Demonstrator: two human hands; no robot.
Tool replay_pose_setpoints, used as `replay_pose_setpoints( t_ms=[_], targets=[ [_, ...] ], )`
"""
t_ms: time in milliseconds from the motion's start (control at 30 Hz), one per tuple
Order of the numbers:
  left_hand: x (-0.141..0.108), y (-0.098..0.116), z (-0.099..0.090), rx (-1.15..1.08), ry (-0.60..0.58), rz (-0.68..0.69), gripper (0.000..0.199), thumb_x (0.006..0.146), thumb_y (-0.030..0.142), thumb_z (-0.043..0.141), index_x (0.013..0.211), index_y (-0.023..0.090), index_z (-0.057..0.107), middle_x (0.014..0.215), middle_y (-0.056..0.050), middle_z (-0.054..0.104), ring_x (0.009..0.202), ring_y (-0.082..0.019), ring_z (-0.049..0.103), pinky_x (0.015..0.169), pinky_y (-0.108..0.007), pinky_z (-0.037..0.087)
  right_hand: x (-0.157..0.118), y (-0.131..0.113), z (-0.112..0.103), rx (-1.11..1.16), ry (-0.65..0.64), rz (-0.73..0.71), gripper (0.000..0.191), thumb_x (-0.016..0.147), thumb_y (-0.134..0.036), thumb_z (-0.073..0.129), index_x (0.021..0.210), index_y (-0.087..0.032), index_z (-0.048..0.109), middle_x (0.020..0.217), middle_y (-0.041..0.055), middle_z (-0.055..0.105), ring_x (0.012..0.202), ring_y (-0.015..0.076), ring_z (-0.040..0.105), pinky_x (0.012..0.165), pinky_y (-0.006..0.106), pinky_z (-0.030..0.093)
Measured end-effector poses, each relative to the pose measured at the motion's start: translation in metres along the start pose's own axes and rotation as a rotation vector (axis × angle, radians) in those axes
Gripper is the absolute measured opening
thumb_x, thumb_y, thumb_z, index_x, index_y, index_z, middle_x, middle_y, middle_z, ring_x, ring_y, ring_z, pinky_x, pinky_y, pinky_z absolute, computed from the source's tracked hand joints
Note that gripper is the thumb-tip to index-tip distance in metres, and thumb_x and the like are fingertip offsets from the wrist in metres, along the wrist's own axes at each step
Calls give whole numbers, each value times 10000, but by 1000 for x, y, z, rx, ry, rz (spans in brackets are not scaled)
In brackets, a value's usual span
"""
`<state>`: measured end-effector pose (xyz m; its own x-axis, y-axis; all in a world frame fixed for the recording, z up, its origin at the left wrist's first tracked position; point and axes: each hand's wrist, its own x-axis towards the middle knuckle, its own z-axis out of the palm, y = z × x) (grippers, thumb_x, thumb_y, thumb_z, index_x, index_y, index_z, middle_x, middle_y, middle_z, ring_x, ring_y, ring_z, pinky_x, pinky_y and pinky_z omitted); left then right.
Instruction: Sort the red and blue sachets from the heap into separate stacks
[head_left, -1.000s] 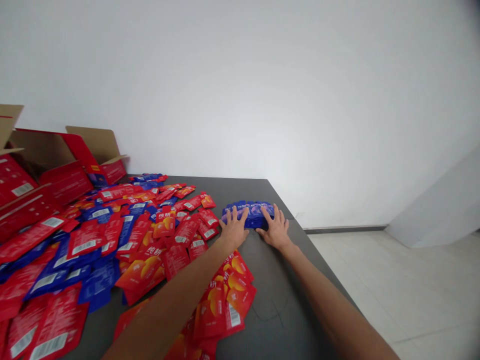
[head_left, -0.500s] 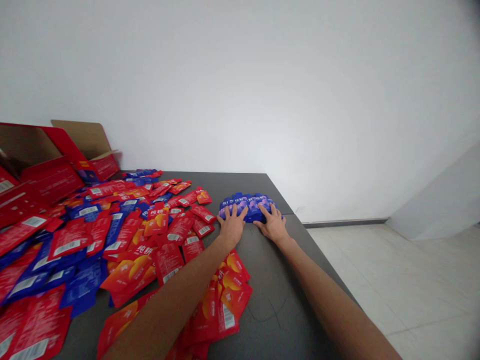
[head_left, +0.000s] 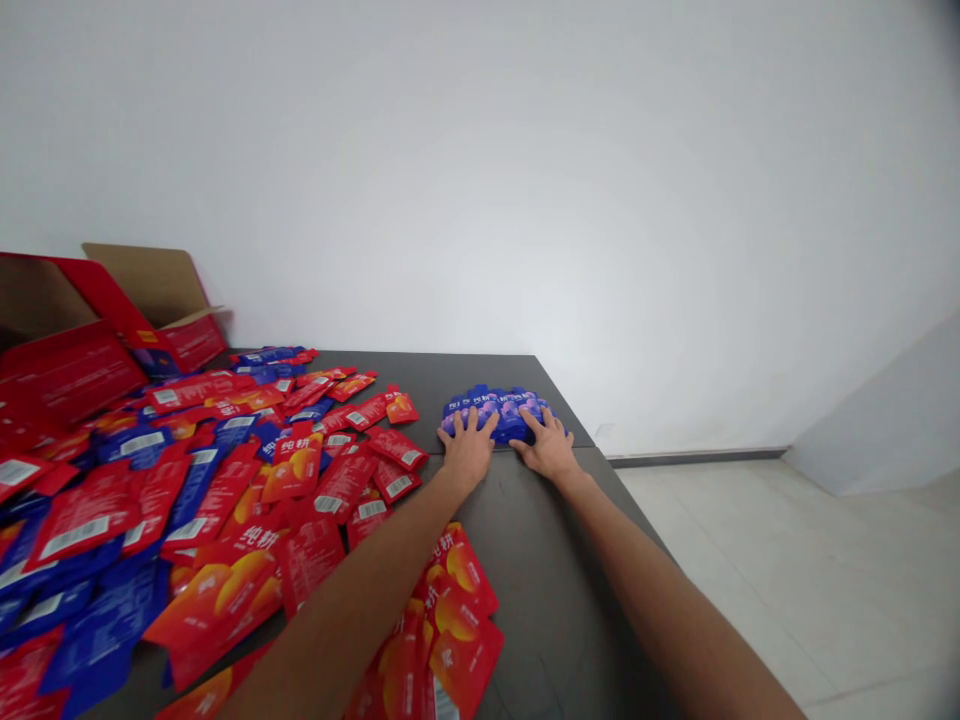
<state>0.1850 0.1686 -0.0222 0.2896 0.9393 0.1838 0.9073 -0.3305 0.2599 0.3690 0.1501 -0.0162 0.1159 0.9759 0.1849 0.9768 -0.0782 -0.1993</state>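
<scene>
Several blue-purple pouches [head_left: 506,405] lie overlapped in a row near the far right corner of the dark table. My left hand [head_left: 469,450] rests on the near left part of the row, fingers spread. On the right part lies my right hand [head_left: 550,447], its fingers also apart, thumb toward the left hand. Neither hand is wrapped round a pouch. Under and beside my left forearm is a group of red pouches [head_left: 461,640] with orange fruit prints, partly hidden by the arm.
A spread pile of red and blue pouches [head_left: 217,480] covers the table's left side. Open red cardboard boxes [head_left: 82,370] stand at the far left. The grey table [head_left: 525,560] meets a white wall behind; its right edge drops to a tiled floor.
The view has shifted slightly, so the pile and boxes appear further left and lower. Both hands remain on the blue-purple pouches, with hardly any movement.
</scene>
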Motion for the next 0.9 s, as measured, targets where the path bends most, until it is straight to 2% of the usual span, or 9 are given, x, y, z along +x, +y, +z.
replay_pose_setpoints(
  t_ms=[167, 433, 900],
  targets=[
    [33, 1, 8, -21, 25, -9, 600, 917, 419, 475, 1491, 431, 300, 1606, -83, 231, 1434, -446, 198, 1019, -766, 236, 37, 8, 10, -9, 13, 11, 735, 852, -602, 579, 1504, -410, 300, 1578, 112, 237, 1366, 413, 318, 1024, 680, 274],
    [91, 0, 21, -22, 38, -16, 581, 924, 390, 447, 1487, 429, 310, 1600, -82, 244, 1438, -435, 191, 1030, -761, 229, 100, 27, 29, -27, 39, 5, 725, 852, -619, 565, 1500, -422, 307, 1574, 96, 241, 1353, 414, 334, 1020, 662, 294],
    [174, -14, 42, -35, 27, -26, 578, 925, 405, 427, 1487, 436, 299, 1604, -65, 243, 1442, -423, 192, 1043, -751, 223, 179, 37, 51, 10, 112, 5, 720, 828, -596, 603, 1478, -406, 356, 1547, 108, 282, 1349, 396, 346, 1050, 626, 273]
  ],
)
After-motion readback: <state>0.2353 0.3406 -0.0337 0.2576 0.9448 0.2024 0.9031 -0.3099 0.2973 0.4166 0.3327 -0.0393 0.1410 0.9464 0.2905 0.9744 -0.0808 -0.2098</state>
